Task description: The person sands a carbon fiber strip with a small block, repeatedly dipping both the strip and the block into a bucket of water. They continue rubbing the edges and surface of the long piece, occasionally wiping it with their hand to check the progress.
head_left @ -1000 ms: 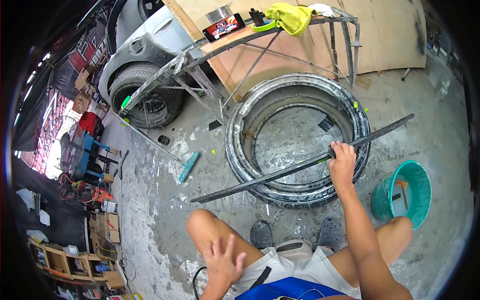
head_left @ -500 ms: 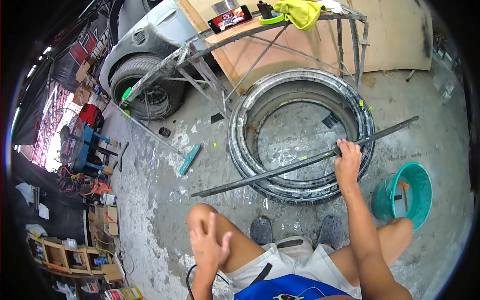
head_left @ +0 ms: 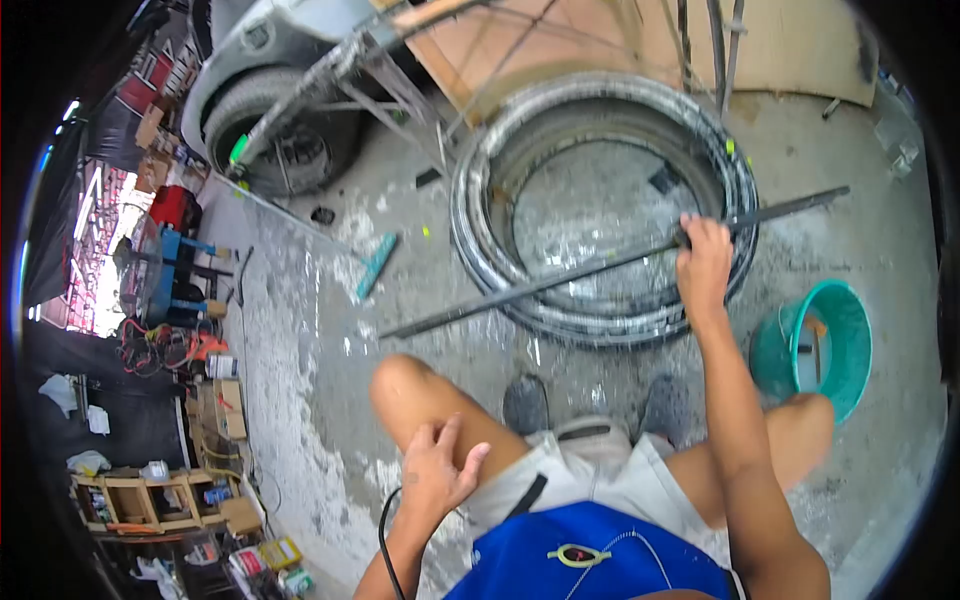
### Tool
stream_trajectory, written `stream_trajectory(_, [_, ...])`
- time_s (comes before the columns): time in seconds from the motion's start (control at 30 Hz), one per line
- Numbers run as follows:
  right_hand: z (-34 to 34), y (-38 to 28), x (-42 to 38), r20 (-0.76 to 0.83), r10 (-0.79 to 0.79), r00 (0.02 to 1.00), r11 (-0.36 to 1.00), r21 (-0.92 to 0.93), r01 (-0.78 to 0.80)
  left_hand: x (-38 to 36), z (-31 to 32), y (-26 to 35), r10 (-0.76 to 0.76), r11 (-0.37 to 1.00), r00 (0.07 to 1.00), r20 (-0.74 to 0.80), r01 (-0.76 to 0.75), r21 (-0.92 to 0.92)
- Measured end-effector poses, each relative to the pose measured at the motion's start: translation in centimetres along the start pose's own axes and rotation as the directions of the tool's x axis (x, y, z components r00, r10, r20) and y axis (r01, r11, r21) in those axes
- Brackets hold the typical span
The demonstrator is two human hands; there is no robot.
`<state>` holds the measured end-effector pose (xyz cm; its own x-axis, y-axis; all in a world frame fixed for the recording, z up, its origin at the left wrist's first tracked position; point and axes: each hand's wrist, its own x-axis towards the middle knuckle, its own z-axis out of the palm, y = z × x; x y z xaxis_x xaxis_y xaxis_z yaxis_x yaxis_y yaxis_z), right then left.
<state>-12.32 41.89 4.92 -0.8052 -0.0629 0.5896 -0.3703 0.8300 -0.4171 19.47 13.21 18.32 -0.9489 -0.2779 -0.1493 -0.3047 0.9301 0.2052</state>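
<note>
My right hand (head_left: 705, 270) is closed around a small dark block, pressed on the long dark strip (head_left: 560, 285). The block is mostly hidden by my fingers, so its exact kind does not show. That strip lies slantwise across the top tire (head_left: 468, 225) of what looks like a stack, both ends reaching past the rim. Over my left thigh, my left hand (head_left: 438, 470) hangs with its fingers loosely apart and nothing in it. A thin black cord (head_left: 385, 540) runs by the left wrist.
To the right stands a green bucket (head_left: 845, 350) with water and a stick-like thing inside. A teal-headed floor brush (head_left: 377, 267) lies left of the tires. Beyond are a metal stand (head_left: 400, 105), a car wheel (head_left: 285, 140) and a plywood sheet (head_left: 800, 50). Clutter fills the left side.
The view has tilted down, so the tires and strip sit higher and the phone on the stand is out of sight. My left hand has shifted from near the knee back along the thigh.
</note>
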Motion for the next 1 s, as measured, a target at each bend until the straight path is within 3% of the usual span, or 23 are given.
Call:
stream_trajectory(0.1, [0.4, 0.5, 0.3, -0.004, 0.015, 1.000, 1.000, 0.007, -0.015, -0.1, -1.0, 0.0, -0.094, 0.996, 0.992, 0.080, 0.094, 0.008])
stream_trajectory(0.13, [0.6, 0.6, 0.1, -0.014, 0.014, 1.000, 1.000, 0.015, -0.014, 0.7, -0.7, -0.9, -0.070, 0.993, 0.995, -0.064, 0.076, 0.093])
stream_trajectory(0.17, [0.6, 0.7, 0.0, 0.007, 0.021, 1.000, 1.000, 0.016, -0.021, 1.2, -0.4, -1.2, -0.080, 0.992, 0.996, -0.045, 0.084, 0.096])
stream_trajectory(0.23, [0.6, 0.8, 0.2, -0.030, -0.008, 1.000, 0.999, 0.036, 0.009, 2.0, -0.3, -1.3, -0.012, 0.974, 0.959, -0.283, 0.075, 0.213])
stream_trajectory(0.3, [0.5, 0.9, 0.1, -0.011, -0.012, 1.000, 0.999, 0.035, 0.012, 0.6, -0.3, -0.2, -0.029, 0.969, 0.974, -0.223, 0.082, 0.233])
stream_trajectory(0.37, [0.4, 0.7, 0.0, -0.031, -0.015, 0.999, 1.000, 0.025, 0.016, -0.8, -0.7, 0.6, -0.176, 0.984, 0.984, 0.031, 0.175, 0.044])
stream_trajectory(0.4, [0.5, 0.8, 0.0, -0.036, -0.009, 0.999, 1.000, 0.023, 0.010, -1.0, -1.4, 1.4, -0.300, 0.953, 0.934, 0.193, 0.301, 0.024])
stream_trajectory(0.43, [0.6, 0.9, 0.1, -0.033, -0.008, 0.999, 1.000, 0.030, 0.009, -0.7, -1.4, 1.1, -0.306, 0.952, 0.932, 0.193, 0.306, 0.029])
stream_trajectory(0.5, [0.8, 1.1, 0.1, -0.009, -0.003, 1.000, 1.000, 0.010, 0.003, 0.1, -1.4, -0.3, -0.104, 0.971, 0.994, -0.023, 0.107, 0.213])
stream_trajectory(0.53, [1.1, 1.4, 0.1, -0.028, -0.014, 1.000, 1.000, 0.005, 0.014, 0.8, -1.1, -0.8, 0.059, 0.947, 0.973, -0.225, 0.017, 0.321])
stream_trajectory(0.63, [1.0, 1.5, -0.1, -0.009, -0.013, 1.000, 1.000, -0.011, 0.013, 1.4, 0.6, -1.5, -0.023, 0.971, 0.956, -0.294, 0.091, 0.220])
stream_trajectory(0.7, [1.0, 1.6, -0.2, -0.008, -0.023, 1.000, 1.000, 0.002, 0.023, 0.2, 0.4, -0.2, -0.043, 0.961, 0.963, -0.265, 0.113, 0.254])
stream_trajectory(0.77, [0.9, 1.7, -0.2, -0.022, -0.033, 0.999, 0.999, 0.014, 0.033, -1.4, -0.1, 0.4, -0.254, 0.961, 0.967, 0.020, 0.250, 0.115])
stream_trajectory(0.83, [1.1, 1.8, 0.0, -0.037, -0.048, 0.998, 0.999, 0.004, 0.048, -1.2, -0.6, 0.2, -0.314, 0.942, 0.945, 0.089, 0.298, 0.153])
stream_trajectory(0.9, [1.5, 2.5, 0.1, -0.034, -0.083, 0.996, 0.997, -0.006, 0.082, -0.1, -0.4, -0.9, -0.131, 0.965, 0.981, -0.147, 0.160, 0.207])
stream_trajectory(0.93, [1.6, 2.7, 0.0, -0.030, -0.079, 0.996, 0.997, -0.019, 0.078, 0.4, -0.2, -1.3, -0.162, 0.957, 0.978, -0.134, 0.188, 0.220])
stream_trajectory(1.0, [1.6, 2.7, -0.2, -0.007, -0.075, 0.997, 0.996, -0.039, 0.074, 1.5, 1.0, -1.6, 0.083, 0.932, 0.938, -0.336, 0.047, 0.360])
